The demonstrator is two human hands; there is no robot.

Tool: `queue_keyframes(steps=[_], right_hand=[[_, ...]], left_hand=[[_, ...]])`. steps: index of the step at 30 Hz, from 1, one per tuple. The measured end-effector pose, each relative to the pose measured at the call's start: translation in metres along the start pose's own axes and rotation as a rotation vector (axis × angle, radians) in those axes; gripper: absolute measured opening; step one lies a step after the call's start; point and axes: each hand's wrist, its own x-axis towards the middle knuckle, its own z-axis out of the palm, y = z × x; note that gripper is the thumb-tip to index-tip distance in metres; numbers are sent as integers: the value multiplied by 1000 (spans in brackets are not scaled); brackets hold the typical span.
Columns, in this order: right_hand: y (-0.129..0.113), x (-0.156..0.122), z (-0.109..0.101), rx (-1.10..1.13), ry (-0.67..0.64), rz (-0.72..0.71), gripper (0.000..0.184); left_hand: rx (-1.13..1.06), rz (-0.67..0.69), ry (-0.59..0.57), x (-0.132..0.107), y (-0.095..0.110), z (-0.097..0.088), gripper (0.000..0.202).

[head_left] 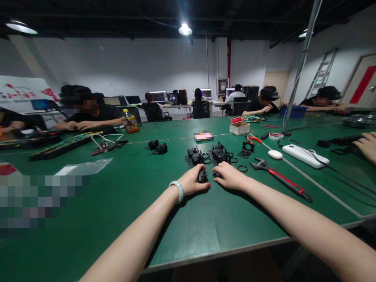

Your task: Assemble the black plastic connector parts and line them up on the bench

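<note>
My left hand (192,181), with a pale bracelet on its wrist, is closed around a black plastic part (202,175) just above the green table. Close beside it, my right hand (229,175) has its fingers curled on a small dark piece (216,174), mostly hidden by the fingertips. Just beyond the hands stand two clusters of black parts with thin prongs, one on the left (195,156) and one on the right (219,153). Black rings lie around them, including a loose ring (242,169) to the right. A square black plate with a round hole (246,149) is behind that ring.
An adjustable wrench (283,181) with a red and black handle lies right of my right arm. Near it are a white oval object (275,154), a white power bank-like block (305,156) and a tape roll (276,136). More black parts (158,147) sit left. Co-workers sit across the table.
</note>
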Motion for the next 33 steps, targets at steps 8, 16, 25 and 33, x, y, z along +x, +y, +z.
queue_keyframes(steps=[8,16,25,33], right_hand=[[3,-2,1,11,-23,12,31],[4,-3,-4,51,-40,8,30],[11,0,-9,338,-9,57,23],[21,-3,-9,1073,-213,178,36]], left_hand=[[8,-7,-2,2,11,8,48],[-35,-38,25,3,22,12,50],[5,-33,15,1,24,13,54],[-28,-46,-3,2,26,13,56]])
